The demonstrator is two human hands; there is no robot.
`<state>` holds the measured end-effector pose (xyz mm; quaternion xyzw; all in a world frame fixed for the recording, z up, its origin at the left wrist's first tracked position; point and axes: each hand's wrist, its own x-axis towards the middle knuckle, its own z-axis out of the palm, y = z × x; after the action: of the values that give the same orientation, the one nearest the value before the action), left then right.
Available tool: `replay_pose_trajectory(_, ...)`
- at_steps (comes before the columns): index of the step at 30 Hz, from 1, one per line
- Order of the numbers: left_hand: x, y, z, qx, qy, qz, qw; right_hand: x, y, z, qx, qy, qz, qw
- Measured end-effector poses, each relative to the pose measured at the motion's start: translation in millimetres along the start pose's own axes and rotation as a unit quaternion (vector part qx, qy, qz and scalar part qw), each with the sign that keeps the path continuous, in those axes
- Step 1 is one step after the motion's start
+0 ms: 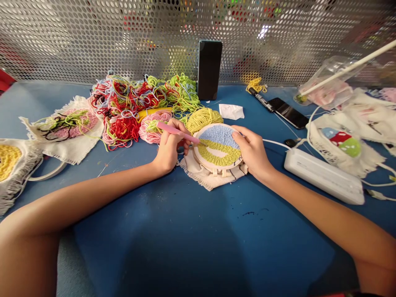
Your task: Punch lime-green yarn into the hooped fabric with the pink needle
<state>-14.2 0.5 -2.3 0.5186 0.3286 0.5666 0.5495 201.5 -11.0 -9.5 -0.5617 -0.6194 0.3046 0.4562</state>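
Observation:
My left hand (171, 147) is closed round a pink punch needle pen (179, 133), whose tip points at the upper left part of a round embroidery hoop (218, 169). Gripping the hoop's right edge is my right hand (253, 150), thumb on top. Light blue loops (218, 135) fill the upper part of the hooped fabric. Yellow-green loops (221, 159) lie below, around a small bare cream patch (216, 152). Frayed cream cloth (206, 178) sticks out under the hoop. A yellow-green yarn ball (204, 120) sits just behind it.
Tangled yarn (123, 99) is heaped at the back left. A phone (209, 70) stands against the perforated metal screen (154, 37). On the right are a marker (261, 100), another phone (289, 112), a white power strip (323, 175) and embroidered cloths (342, 140). More embroidered cloth (72, 123) lies left.

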Motion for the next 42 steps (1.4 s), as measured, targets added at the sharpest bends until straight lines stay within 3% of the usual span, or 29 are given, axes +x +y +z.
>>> replay_pose_trajectory(34, 2.7, -3.2, -2.8, -0.065, 0.007, 0.032, 0.997, 1.1, 7.7, 2.3, 0.016, 0.025, -0.027, 0.999)
replay_pose_trajectory(42, -0.5, -1.3, -1.6, -0.040, -0.004, 0.044, 0.998, -0.6, 5.3, 1.8, 0.021, 0.020, -0.021, 0.999)
